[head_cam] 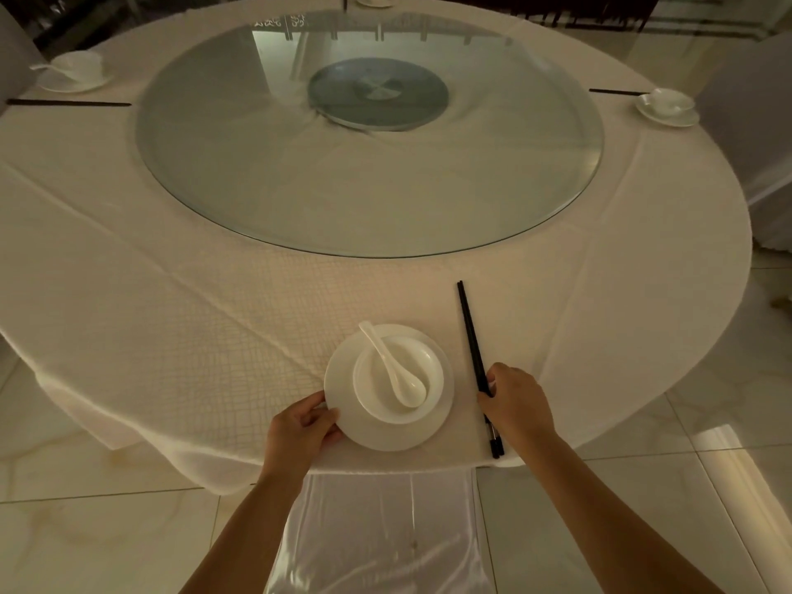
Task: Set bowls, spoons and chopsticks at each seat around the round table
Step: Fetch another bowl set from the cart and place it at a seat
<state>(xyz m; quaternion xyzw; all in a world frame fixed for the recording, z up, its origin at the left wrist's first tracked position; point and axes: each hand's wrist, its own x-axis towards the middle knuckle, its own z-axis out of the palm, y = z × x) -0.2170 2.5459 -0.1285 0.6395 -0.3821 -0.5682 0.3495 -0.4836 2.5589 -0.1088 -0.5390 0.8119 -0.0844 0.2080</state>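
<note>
At the near edge of the round table lies a white plate with a white bowl on it. A white spoon rests in the bowl, handle pointing to the far left. My left hand grips the plate's left rim. To the right of the plate lies a pair of black chopsticks, pointing away from me. My right hand holds them near their near end.
A glass turntable fills the table's middle. Set places lie at the far left, with a bowl and chopsticks, at the far right, with a bowl, and at the back. A white-covered chair stands below me.
</note>
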